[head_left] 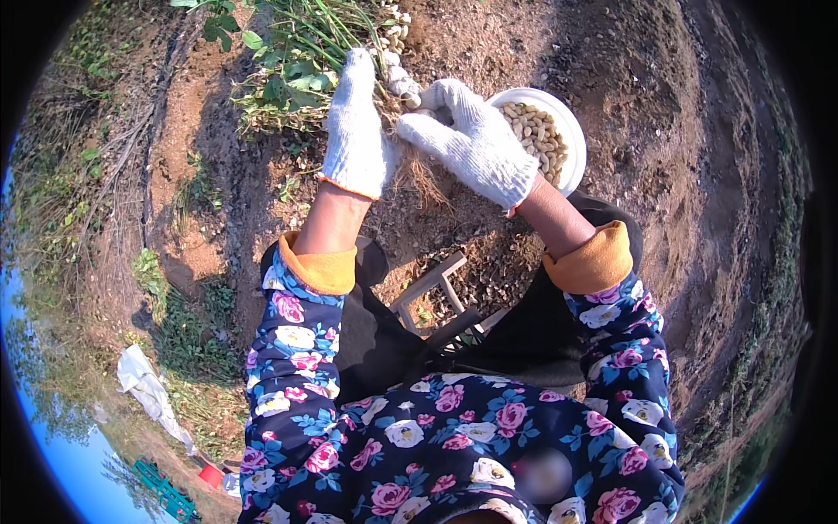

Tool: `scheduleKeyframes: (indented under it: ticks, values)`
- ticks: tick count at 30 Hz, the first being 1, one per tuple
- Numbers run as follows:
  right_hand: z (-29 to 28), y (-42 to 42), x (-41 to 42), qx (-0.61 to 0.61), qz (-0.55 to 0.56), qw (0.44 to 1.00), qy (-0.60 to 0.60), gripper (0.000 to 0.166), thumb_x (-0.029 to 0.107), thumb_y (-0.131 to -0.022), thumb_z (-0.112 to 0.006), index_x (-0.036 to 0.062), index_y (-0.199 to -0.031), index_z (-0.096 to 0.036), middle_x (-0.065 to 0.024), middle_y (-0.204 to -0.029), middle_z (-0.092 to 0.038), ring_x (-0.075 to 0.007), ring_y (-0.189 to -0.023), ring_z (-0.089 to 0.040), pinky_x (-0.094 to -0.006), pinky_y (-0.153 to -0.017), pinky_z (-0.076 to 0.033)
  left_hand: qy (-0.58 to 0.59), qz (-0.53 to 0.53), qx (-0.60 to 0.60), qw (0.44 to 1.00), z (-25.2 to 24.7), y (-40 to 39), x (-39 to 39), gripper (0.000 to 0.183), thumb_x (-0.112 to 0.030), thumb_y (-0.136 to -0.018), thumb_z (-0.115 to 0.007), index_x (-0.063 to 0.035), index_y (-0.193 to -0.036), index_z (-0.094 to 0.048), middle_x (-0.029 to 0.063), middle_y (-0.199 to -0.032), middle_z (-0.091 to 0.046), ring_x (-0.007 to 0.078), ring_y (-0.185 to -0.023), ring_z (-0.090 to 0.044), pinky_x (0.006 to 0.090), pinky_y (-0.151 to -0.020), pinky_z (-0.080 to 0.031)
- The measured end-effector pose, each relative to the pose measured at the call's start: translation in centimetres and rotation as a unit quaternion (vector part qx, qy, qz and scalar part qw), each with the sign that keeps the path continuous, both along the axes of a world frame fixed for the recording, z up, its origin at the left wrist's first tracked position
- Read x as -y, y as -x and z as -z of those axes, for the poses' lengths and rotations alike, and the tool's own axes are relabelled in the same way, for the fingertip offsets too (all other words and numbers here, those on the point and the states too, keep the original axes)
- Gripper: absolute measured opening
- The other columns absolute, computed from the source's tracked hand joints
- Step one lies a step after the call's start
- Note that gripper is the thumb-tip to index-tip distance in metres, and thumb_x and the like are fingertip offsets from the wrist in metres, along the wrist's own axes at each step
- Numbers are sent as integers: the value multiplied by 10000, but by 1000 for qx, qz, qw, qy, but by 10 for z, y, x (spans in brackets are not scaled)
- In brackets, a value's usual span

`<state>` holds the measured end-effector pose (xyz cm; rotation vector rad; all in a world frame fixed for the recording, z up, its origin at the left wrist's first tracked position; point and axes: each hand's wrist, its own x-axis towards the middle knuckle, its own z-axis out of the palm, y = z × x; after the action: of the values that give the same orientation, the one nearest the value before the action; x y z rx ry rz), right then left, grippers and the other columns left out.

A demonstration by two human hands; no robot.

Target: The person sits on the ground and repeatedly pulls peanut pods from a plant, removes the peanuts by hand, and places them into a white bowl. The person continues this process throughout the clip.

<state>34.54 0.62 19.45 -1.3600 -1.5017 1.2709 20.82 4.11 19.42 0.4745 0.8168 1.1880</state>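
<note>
My left hand [359, 131], in a white knit glove, is closed around the lower stems of a bunch of green peanut plants [301, 72]. Thin brown roots [419, 177] hang out below it. Close on its right, my right hand [468, 134], gloved alike, has thumb and fingers bent at the pods beside the roots; whether a pod is between the fingertips cannot be told. More peanut pods [395, 33] lie along the plants at the top. Just beyond my right wrist stands a round white bowl [576, 141] with many picked peanuts [537, 134] in it.
A low stool-like frame [432, 281] stands on the soil between my knees. Pulled plants [196, 334] lie on the ground at left. Farther off, lower left, are a white sheet [147, 386], a red container [211, 476] and a green slatted object [163, 488].
</note>
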Motion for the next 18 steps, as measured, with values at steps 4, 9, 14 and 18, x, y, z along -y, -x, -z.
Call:
scheduleKeyframes:
  ticks: [4, 9, 14, 18]
  values:
    - [21, 1, -5, -57, -21, 998, -11, 362, 338, -831, -701, 11, -936, -587, -73, -790, -677, -124, -732, -650, -280, -686, -518, 4, -6, 28, 1000, 6, -2, 0, 305, -378, -957, -511, -75, -993, -537, 20, -782, -531, 135, -668, -520, 263, -582, -468]
    - [14, -3, -5, -94, -78, 992, -23, 253, 280, -892, -625, 31, -893, -578, -29, -718, -601, -109, -586, -558, -269, -588, -484, -44, 48, 8, 998, 10, 9, -1, 339, -422, -961, -492, -87, -994, -537, -14, -734, -498, 113, -631, -499, 247, -552, -436]
    - [-7, -27, -7, -362, -135, 907, 166, 203, 256, -940, -536, 83, -834, -530, 17, -642, -468, -51, -500, -428, -196, -416, -337, 1, 107, 55, 993, 0, 13, 2, 368, -495, -957, -450, -148, -840, -489, -45, -626, -441, 97, -464, -425, 211, -407, -351]
    - [3, -25, -7, -329, -30, 933, 146, 235, 245, -960, -454, 79, -796, -490, 22, -681, -437, -46, -532, -369, -183, -437, -333, -24, 108, 169, 979, 0, 14, -3, 396, -508, -962, -426, -149, -797, -457, -31, -617, -396, 119, -527, -407, 245, -443, -339]
